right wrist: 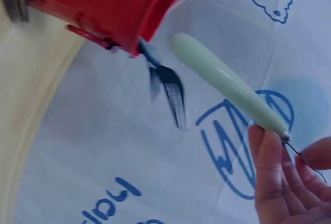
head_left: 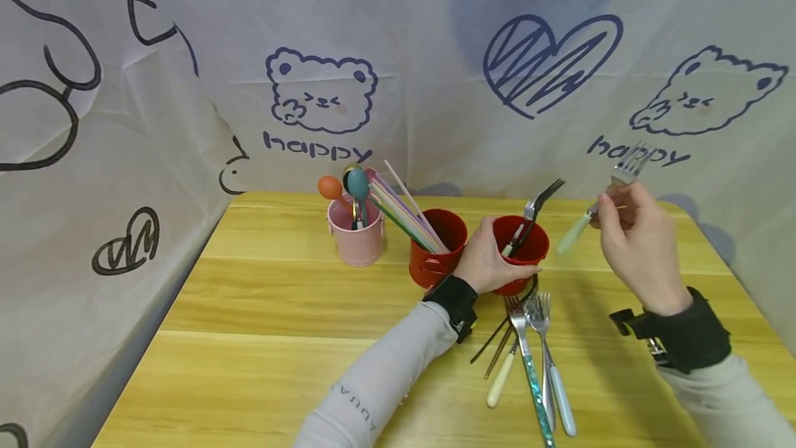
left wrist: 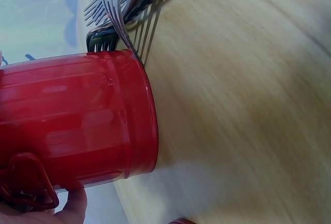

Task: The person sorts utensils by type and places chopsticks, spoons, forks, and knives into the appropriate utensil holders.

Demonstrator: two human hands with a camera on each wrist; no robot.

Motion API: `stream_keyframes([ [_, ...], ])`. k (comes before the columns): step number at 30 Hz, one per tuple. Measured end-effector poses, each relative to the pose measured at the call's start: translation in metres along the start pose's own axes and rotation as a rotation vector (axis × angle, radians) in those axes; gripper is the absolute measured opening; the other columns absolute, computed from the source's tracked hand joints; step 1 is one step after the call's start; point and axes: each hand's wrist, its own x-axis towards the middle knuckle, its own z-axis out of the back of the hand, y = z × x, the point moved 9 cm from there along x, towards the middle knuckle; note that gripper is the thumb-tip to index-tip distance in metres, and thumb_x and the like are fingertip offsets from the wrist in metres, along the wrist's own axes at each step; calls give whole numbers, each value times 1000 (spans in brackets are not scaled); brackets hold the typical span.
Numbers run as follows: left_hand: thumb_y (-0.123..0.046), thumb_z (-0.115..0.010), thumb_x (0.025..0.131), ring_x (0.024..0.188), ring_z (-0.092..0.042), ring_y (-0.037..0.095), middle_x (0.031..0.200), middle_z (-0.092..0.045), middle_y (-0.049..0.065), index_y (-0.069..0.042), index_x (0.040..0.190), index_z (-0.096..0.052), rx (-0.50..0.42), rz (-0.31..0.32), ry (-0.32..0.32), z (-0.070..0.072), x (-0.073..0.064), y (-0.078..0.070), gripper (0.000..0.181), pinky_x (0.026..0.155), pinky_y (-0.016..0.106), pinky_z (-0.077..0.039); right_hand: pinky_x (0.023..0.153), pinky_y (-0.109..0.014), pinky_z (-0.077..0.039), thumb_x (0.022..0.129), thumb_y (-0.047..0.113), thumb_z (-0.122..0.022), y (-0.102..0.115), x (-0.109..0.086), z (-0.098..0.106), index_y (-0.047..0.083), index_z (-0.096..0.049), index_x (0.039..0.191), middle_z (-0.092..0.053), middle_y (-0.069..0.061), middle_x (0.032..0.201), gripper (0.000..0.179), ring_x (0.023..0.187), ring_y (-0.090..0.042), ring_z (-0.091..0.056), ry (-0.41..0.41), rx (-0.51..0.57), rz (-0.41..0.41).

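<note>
My left hand (head_left: 487, 261) holds a red metal bucket (head_left: 513, 287) around its side, the thumb across the front. Two forks lean inside it, a black fork (head_left: 550, 191) with tines above the rim among them. To the right of the bucket, my right hand (head_left: 643, 244) pinches a fork by its metal neck. Its pale green handle (right wrist: 227, 81) points down toward the bucket, and its tines (head_left: 631, 163) point up. In front of the bucket lie several forks, including one with a teal patterned handle (head_left: 535, 382) and one with a light blue handle (head_left: 562, 399).
Left of the held bucket stands another red bucket (head_left: 425, 269) with several straws (head_left: 407, 216). Farther left, a pink bucket (head_left: 357, 244) contains spoons, one of them orange (head_left: 330, 187). A white cloth (head_left: 429, 102) with drawings hangs behind the wooden table (head_left: 261, 296).
</note>
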Motion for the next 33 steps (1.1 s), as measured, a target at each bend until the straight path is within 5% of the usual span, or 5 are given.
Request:
stream_keyframes([
  [5,-36,-89,75,122,-59,20,137,-59,5,-12,141,-41,-4,2,0,0,0,2,86,102,27,-53,69,5,-42,100,4,-56,11,8,4,-14,-59,106,-70,-31,92,19,74,27,-53,-120,94,49],
  [12,-35,-90,75,122,-60,19,137,-59,5,-12,141,-41,-5,2,-1,0,0,1,85,103,28,-53,70,-2,-51,100,3,-56,3,12,-11,-15,-59,106,-58,29,88,18,73,19,-61,-123,207,-19],
  [18,-34,-90,75,122,-60,19,137,-58,5,-12,141,-41,-6,-1,-1,-1,0,1,86,104,28,-52,68,-5,-53,100,2,-57,-20,8,-37,-13,-59,106,-66,4,87,17,70,15,-63,-20,246,-108],
  [23,-35,-90,74,122,-60,19,137,-58,6,-12,141,-40,-1,4,2,-3,1,1,86,104,27,-52,62,-3,-49,103,14,-54,-42,-2,-57,-10,-63,115,-72,-27,95,29,68,20,-56,162,111,-179],
  [33,-35,-90,75,122,-60,20,136,-59,6,-12,142,-40,-2,-3,-8,-2,0,0,86,103,27,-53,59,-8,-49,100,13,-55,-61,-39,-57,-8,-62,119,-71,-27,94,29,68,10,-57,255,38,-194],
])
